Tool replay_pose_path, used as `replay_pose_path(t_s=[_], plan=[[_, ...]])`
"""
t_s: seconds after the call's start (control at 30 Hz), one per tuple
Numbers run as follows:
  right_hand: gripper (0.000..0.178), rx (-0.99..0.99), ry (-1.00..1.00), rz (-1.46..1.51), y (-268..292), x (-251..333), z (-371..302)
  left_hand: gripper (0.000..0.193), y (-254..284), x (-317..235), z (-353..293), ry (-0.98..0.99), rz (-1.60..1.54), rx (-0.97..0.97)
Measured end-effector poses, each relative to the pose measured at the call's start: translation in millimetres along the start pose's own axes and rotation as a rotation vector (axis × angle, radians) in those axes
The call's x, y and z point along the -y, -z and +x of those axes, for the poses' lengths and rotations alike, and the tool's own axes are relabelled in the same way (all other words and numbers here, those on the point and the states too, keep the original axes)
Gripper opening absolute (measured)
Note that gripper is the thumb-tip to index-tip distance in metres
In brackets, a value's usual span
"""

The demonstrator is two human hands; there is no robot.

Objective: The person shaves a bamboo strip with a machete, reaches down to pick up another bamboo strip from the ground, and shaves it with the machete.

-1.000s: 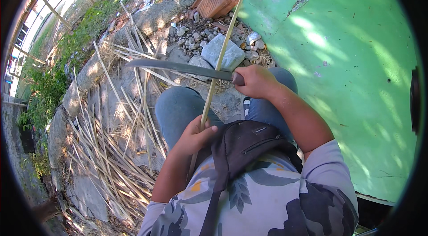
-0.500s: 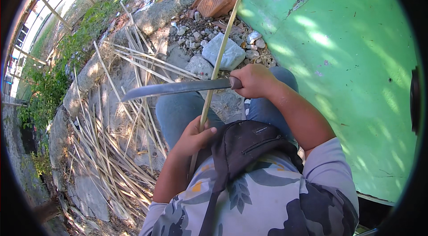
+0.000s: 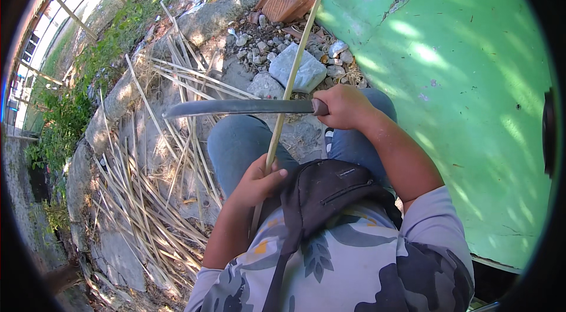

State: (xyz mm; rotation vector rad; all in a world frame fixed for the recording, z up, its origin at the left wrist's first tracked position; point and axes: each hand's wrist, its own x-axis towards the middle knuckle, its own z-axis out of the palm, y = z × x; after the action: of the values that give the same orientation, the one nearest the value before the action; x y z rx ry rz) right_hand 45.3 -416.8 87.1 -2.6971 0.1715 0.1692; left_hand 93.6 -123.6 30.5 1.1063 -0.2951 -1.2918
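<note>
A long pale strip of split bamboo or wood (image 3: 297,60) slants up and away from my lap. My left hand (image 3: 257,181) is closed round its lower part, thumb on top, and the tail end runs back along my body. In my right hand (image 3: 345,107) is the dark handle of a machete (image 3: 239,107). Its long grey blade points left, lies nearly level and crosses the strip above my left hand. Whether the edge bites into the strip, I cannot tell.
Many similar strips (image 3: 144,212) lie heaped on the ground at my left. Ahead are a pale stone block (image 3: 298,68), rubble and stacked orange roof tiles (image 3: 289,0). A green wall (image 3: 466,106) stands close on my right. My knees (image 3: 236,141) are bent, with a black bag (image 3: 330,188) at my waist.
The machete has shifted slightly right and its blade has turned more level, the handle end rising a little. My left hand keeps its hold on the strip, almost unmoved.
</note>
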Motion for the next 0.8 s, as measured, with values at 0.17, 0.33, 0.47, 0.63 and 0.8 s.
replay_pose_path(t_s=[0.17,0.33,0.47,0.63,0.8], plan=[[0.018,-0.1,0.027,-0.176,6,-3,6,0.025,-5,0,6,-0.031,0.084,-0.054],[0.019,-0.052,0.013,0.011,-15,7,4,0.024,3,-1,2,0.029,-0.05,-0.03],[0.018,-0.036,0.093,-0.022,-16,12,-1,0.024,1,1,2,0.021,0.048,-0.053],[0.017,-0.058,0.063,-0.18,2,5,6,0.025,-7,-3,2,-0.007,0.119,-0.065],[0.016,-0.1,0.024,-0.08,-15,-1,7,0.025,-5,-2,4,0.001,0.089,-0.081]])
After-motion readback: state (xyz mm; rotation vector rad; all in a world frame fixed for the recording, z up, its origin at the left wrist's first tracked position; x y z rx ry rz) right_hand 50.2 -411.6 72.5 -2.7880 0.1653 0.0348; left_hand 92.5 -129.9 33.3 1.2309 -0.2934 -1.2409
